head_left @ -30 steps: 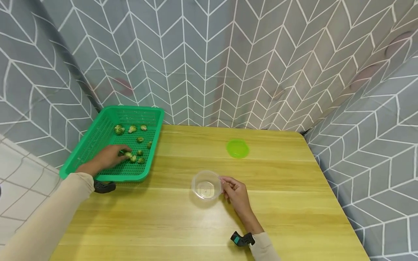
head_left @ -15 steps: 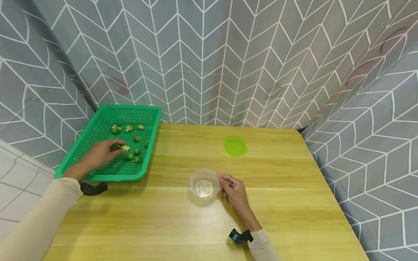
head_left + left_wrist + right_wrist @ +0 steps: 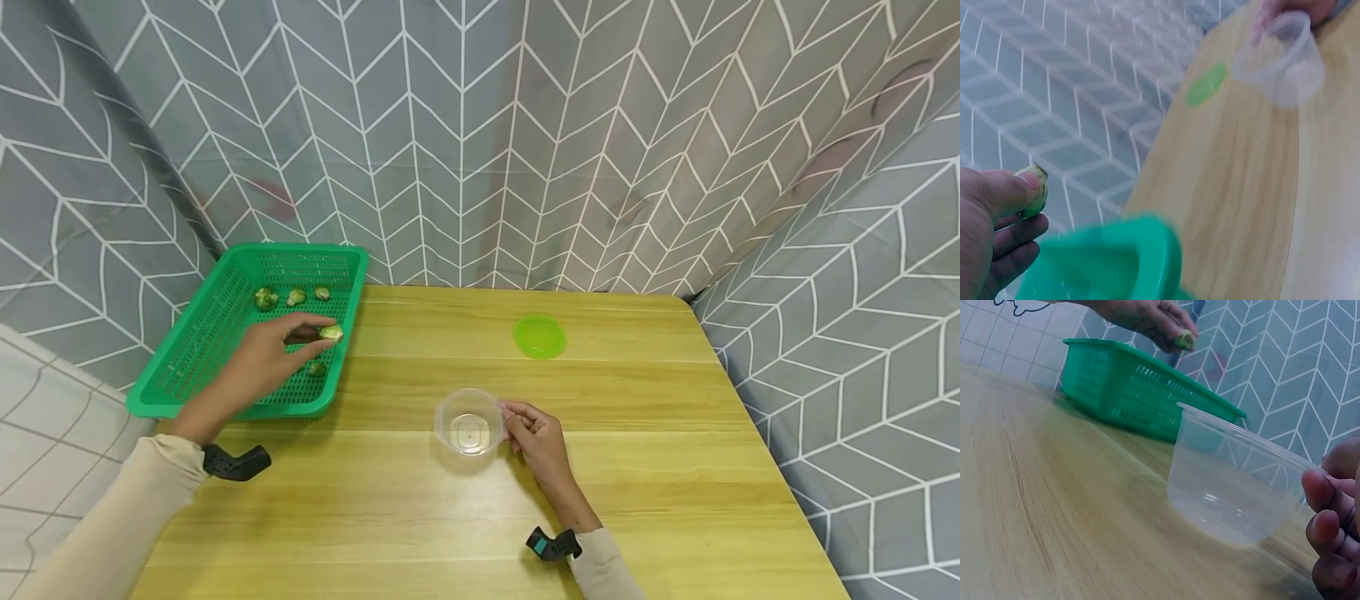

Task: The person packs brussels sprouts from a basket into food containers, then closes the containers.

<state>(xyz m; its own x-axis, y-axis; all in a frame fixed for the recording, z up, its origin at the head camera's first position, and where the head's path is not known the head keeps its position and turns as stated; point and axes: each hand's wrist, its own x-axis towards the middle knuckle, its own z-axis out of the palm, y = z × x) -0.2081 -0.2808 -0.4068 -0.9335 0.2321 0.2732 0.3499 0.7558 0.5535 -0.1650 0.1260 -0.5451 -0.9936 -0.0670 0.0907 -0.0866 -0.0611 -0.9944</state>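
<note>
My left hand [image 3: 273, 354] pinches a Brussels sprout [image 3: 331, 333] between thumb and fingers, above the right side of a green plastic basket [image 3: 146, 400]. In the right wrist view, the pinched sprout [image 3: 1184, 340] shows higher than the basket rim. Several more sprouts lie on the basket floor, some hidden under the hand; one sprout [image 3: 266, 298] sits near the back. My right hand [image 3: 542, 442] pinches the rim of a clear round plastic tub [image 3: 470, 423] at its right side. Nothing shows inside the tub.
A bright green round lid [image 3: 540, 336] lies on the wooden table [image 3: 637, 492], behind the tub. A grey curtain [image 3: 465, 150] with white zigzag lines hangs along the back and right of the table. White tiles [image 3: 45, 433] show at the left.
My left hand has picked a sprout up from the basket floor, then carried it right toward the basket's right rim. My right hand stays at the tub's rim.
</note>
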